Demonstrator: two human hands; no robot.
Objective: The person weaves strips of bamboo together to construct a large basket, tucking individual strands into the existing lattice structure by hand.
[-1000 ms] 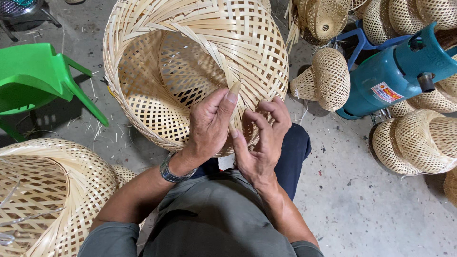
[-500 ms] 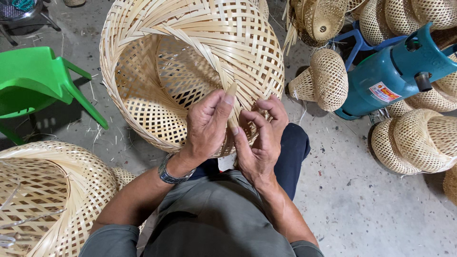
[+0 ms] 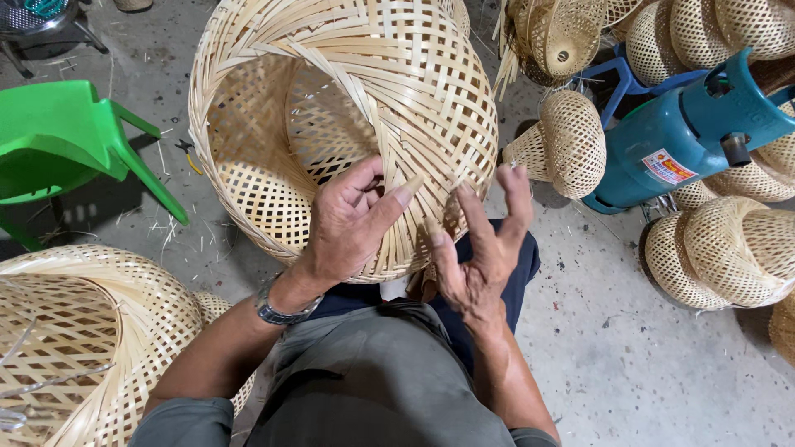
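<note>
The large pale woven bamboo basket (image 3: 348,124) lies tipped on the lap, mouth turned leftward, so its rim strips face the hands. The left hand (image 3: 348,223) pinches a strip end; the right hand (image 3: 480,248) hovers just beside it, fingers spread, holding nothing. Right of it lies a teal gas cylinder (image 3: 687,132).

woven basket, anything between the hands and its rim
Nothing visible. The left hand already lies on the woven basket at its near rim, and the right hand is open just beside it, fingers spread, with only air between.
</note>
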